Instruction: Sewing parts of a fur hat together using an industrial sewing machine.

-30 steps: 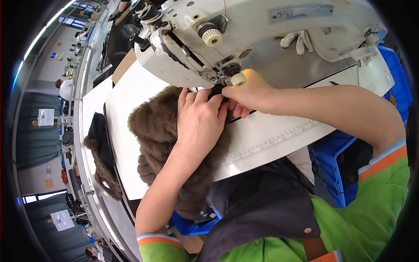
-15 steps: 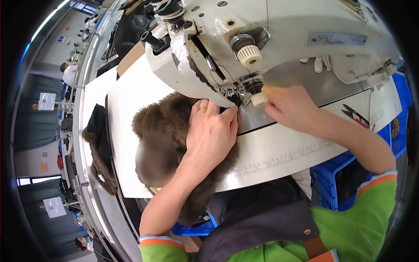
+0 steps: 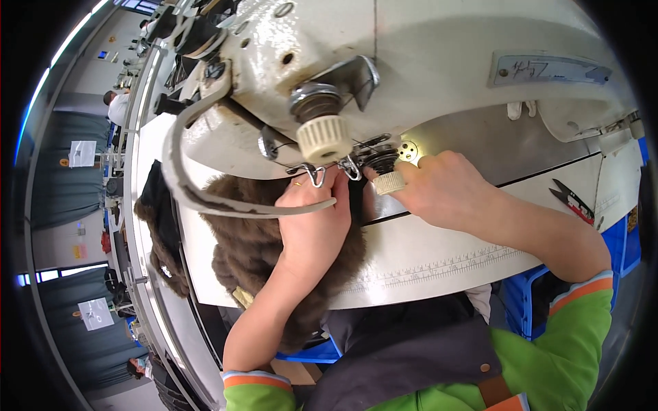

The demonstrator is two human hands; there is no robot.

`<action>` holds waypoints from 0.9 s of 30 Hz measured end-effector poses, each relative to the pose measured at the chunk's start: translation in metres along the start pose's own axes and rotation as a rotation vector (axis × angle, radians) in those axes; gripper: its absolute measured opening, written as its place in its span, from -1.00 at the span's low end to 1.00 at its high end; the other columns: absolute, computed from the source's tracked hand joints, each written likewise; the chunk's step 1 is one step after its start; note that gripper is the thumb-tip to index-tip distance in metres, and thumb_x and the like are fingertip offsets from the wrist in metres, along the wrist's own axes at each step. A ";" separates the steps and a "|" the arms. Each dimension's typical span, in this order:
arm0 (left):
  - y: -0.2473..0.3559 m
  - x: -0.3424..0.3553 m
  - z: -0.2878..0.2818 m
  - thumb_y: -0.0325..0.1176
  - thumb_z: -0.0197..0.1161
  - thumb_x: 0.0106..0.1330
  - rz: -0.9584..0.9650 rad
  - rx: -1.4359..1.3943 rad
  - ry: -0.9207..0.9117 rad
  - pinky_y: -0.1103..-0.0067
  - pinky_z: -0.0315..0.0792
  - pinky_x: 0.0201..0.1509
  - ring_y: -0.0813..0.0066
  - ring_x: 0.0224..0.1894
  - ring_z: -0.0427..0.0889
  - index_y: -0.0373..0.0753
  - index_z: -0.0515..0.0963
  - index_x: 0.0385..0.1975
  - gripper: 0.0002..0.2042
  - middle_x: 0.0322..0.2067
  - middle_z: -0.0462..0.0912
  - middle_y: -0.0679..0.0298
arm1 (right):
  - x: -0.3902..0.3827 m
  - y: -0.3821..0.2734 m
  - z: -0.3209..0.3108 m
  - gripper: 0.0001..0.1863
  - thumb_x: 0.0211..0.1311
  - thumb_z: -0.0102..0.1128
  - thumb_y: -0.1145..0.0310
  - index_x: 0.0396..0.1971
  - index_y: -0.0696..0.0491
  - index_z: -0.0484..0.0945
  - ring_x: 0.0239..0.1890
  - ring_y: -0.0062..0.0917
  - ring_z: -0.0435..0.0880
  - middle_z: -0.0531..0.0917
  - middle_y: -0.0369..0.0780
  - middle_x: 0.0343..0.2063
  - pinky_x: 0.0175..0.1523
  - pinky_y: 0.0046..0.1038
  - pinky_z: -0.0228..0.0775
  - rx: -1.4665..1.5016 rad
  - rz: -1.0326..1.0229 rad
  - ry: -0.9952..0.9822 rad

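Note:
A white sewing machine (image 3: 439,55) fills the upper part of the view, its head looming over both hands. Brown fur fabric (image 3: 247,240) lies bunched on the white table to the left of the needle area. My left hand (image 3: 315,226) is closed on the edge of this fur, its fingertips partly covered by the machine's wire guides and curved lever. Close to the needle area, my right hand (image 3: 439,188) has curled, pinched fingers. A cream dial (image 3: 391,182) covers its fingertips, so what they hold is hidden.
Black and red thread snips (image 3: 573,200) lie on the table at the right. A ruler scale (image 3: 445,264) runs along the table's front edge. Blue bins (image 3: 521,301) stand below at the right. More dark fur pieces (image 3: 163,240) hang at the left. White gloves (image 3: 521,109) lie behind the machine.
My view has come closer to the machine head, which looks larger. My right hand has moved left toward the needle area. The left hand stays on the fur.

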State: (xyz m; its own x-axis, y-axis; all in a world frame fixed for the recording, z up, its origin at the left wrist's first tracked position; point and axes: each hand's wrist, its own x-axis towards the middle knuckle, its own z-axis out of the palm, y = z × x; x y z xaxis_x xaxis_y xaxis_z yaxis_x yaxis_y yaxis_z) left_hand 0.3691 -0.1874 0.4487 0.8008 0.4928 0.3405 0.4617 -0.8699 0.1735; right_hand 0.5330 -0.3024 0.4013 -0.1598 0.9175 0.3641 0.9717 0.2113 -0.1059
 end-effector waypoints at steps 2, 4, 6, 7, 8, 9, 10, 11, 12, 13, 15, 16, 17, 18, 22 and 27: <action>0.000 0.002 -0.001 -0.45 0.27 0.10 -0.049 0.018 0.000 0.31 0.46 -0.46 0.11 -0.52 0.59 -0.24 0.60 -0.45 -0.96 -0.58 0.57 0.10 | 0.000 -0.001 -0.003 -0.55 0.00 0.16 0.42 -0.02 0.14 0.57 -0.63 -0.51 0.61 0.55 -0.28 -0.65 -0.60 -0.46 0.40 0.023 -0.028 0.004; -0.007 0.004 0.004 -0.44 0.27 0.11 -0.078 -0.056 -0.056 0.32 0.45 -0.47 0.10 -0.53 0.58 -0.27 0.61 -0.47 -0.94 -0.61 0.56 0.08 | 0.002 -0.004 -0.006 -0.57 0.00 0.16 0.44 -0.05 0.18 0.59 -0.63 -0.51 0.61 0.56 -0.28 -0.66 -0.58 -0.49 0.39 -0.040 -0.049 -0.045; -0.010 0.008 0.003 -0.41 0.27 0.13 -0.147 -0.163 -0.144 0.34 0.43 -0.49 0.08 -0.59 0.57 -0.35 0.63 -0.52 -0.87 -0.69 0.53 0.03 | 0.001 -0.006 -0.006 -0.57 0.00 0.16 0.44 -0.05 0.19 0.60 -0.62 -0.52 0.61 0.56 -0.28 -0.66 -0.58 -0.50 0.38 -0.055 -0.051 -0.032; -0.016 0.012 0.008 -0.39 0.27 0.15 -0.185 -0.291 -0.146 0.36 0.43 -0.49 0.07 -0.62 0.55 -0.37 0.62 -0.56 -0.83 -0.72 0.51 0.00 | 0.001 -0.006 -0.006 -0.57 0.00 0.16 0.45 -0.05 0.19 0.60 -0.62 -0.52 0.61 0.57 -0.29 -0.66 -0.57 -0.51 0.38 -0.077 -0.054 -0.020; -0.020 0.014 0.006 -0.38 0.27 0.17 -0.184 -0.292 -0.213 0.41 0.43 -0.51 0.15 -0.64 0.56 -0.38 0.62 -0.51 -0.84 -0.69 0.54 0.04 | 0.001 -0.007 -0.006 -0.57 0.00 0.16 0.45 -0.05 0.19 0.60 -0.62 -0.52 0.61 0.57 -0.29 -0.66 -0.57 -0.51 0.38 -0.074 -0.058 -0.021; -0.021 0.017 0.002 -0.38 0.27 0.20 -0.183 -0.292 -0.280 0.45 0.43 -0.52 0.23 -0.65 0.56 -0.38 0.62 -0.47 -0.84 -0.67 0.58 0.07 | 0.001 -0.008 -0.006 -0.57 0.00 0.16 0.45 -0.05 0.19 0.60 -0.61 -0.53 0.61 0.57 -0.29 -0.66 -0.57 -0.51 0.38 -0.079 -0.049 -0.038; -0.018 0.022 -0.003 -0.38 0.27 0.20 -0.189 -0.292 -0.280 0.45 0.43 -0.52 0.23 -0.65 0.56 -0.38 0.62 -0.47 -0.84 -0.67 0.58 0.07 | 0.002 -0.009 -0.005 -0.57 0.00 0.16 0.45 -0.05 0.19 0.60 -0.60 -0.54 0.62 0.57 -0.30 -0.66 -0.57 -0.51 0.38 -0.085 -0.039 -0.055; -0.014 0.027 -0.008 -0.37 0.27 0.23 -0.331 -0.416 -0.371 0.51 0.44 -0.52 0.36 -0.65 0.55 -0.38 0.61 -0.41 -0.83 -0.63 0.60 0.14 | 0.001 -0.009 -0.005 -0.57 0.00 0.16 0.45 -0.05 0.19 0.60 -0.60 -0.54 0.62 0.57 -0.30 -0.66 -0.57 -0.51 0.38 -0.082 -0.042 -0.057; -0.011 0.031 -0.012 -0.36 0.27 0.25 -0.473 -0.540 -0.461 0.56 0.44 -0.52 0.48 -0.65 0.54 -0.37 0.60 -0.36 -0.83 -0.59 0.62 0.22 | 0.001 -0.008 -0.005 -0.58 0.01 0.16 0.45 -0.05 0.19 0.60 -0.60 -0.54 0.62 0.58 -0.30 -0.65 -0.57 -0.51 0.38 -0.085 -0.042 -0.049; -0.010 0.035 -0.015 -0.36 0.27 0.25 -0.479 -0.540 -0.462 0.56 0.44 -0.52 0.48 -0.65 0.54 -0.37 0.60 -0.36 -0.83 -0.59 0.62 0.22 | 0.002 -0.008 -0.005 -0.58 0.01 0.16 0.45 -0.05 0.19 0.60 -0.59 -0.55 0.62 0.58 -0.30 -0.64 -0.57 -0.51 0.38 -0.088 -0.044 -0.041; -0.012 0.041 -0.019 -0.33 0.26 0.29 -0.561 -0.526 -0.623 0.62 0.44 -0.51 0.62 -0.60 0.53 -0.37 0.57 -0.31 -0.81 -0.53 0.60 0.32 | 0.003 -0.009 -0.004 -0.58 0.02 0.16 0.45 -0.05 0.19 0.60 -0.59 -0.55 0.62 0.59 -0.30 -0.64 -0.57 -0.51 0.39 -0.084 -0.040 -0.041; -0.011 0.042 -0.019 -0.29 0.27 0.29 -0.568 -0.533 -0.616 0.63 0.44 -0.49 0.61 -0.60 0.53 -0.35 0.57 -0.39 -0.79 -0.62 0.56 0.32 | 0.003 -0.009 -0.004 -0.59 0.03 0.15 0.45 -0.05 0.18 0.60 -0.59 -0.55 0.63 0.60 -0.29 -0.63 -0.57 -0.52 0.39 -0.087 -0.033 -0.038; -0.011 0.045 -0.020 -0.29 0.27 0.29 -0.573 -0.535 -0.617 0.63 0.44 -0.49 0.61 -0.60 0.53 -0.35 0.57 -0.39 -0.79 -0.62 0.56 0.32 | 0.003 -0.009 -0.004 -0.59 0.03 0.15 0.45 -0.05 0.18 0.60 -0.59 -0.55 0.63 0.60 -0.29 -0.63 -0.57 -0.52 0.39 -0.084 -0.036 -0.041; -0.011 0.048 -0.022 -0.28 0.27 0.29 -0.592 -0.524 -0.674 0.63 0.45 -0.50 0.62 -0.61 0.52 -0.34 0.56 -0.42 -0.78 -0.65 0.54 0.33 | 0.003 -0.009 -0.005 -0.59 0.03 0.15 0.46 -0.05 0.18 0.60 -0.59 -0.54 0.63 0.60 -0.29 -0.63 -0.57 -0.52 0.40 -0.087 -0.030 -0.041; -0.029 0.058 -0.020 -0.21 0.29 0.29 -0.538 -0.589 -0.777 0.62 0.43 -0.57 0.64 -0.68 0.47 -0.30 0.56 -0.48 -0.74 -0.71 0.49 0.37 | 0.004 -0.010 -0.003 -0.60 0.03 0.15 0.46 -0.05 0.17 0.60 -0.59 -0.54 0.64 0.60 -0.29 -0.63 -0.57 -0.51 0.42 -0.099 -0.031 0.001; -0.032 0.066 -0.029 -0.13 0.36 0.22 -0.392 -0.478 -0.838 0.65 0.38 -0.63 0.66 -0.72 0.40 -0.26 0.59 -0.41 -0.71 -0.68 0.51 0.41 | 0.006 -0.012 -0.006 -0.58 0.01 0.16 0.46 -0.05 0.17 0.60 -0.58 -0.54 0.65 0.60 -0.29 -0.64 -0.56 -0.51 0.43 -0.101 -0.028 -0.035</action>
State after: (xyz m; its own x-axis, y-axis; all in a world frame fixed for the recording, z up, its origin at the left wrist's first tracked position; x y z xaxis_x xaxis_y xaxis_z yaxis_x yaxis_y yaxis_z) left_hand 0.3956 -0.1274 0.4926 0.7201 0.4381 -0.5381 0.6937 -0.4728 0.5434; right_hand 0.5212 -0.3012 0.4103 -0.1913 0.9232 0.3332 0.9791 0.2035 -0.0017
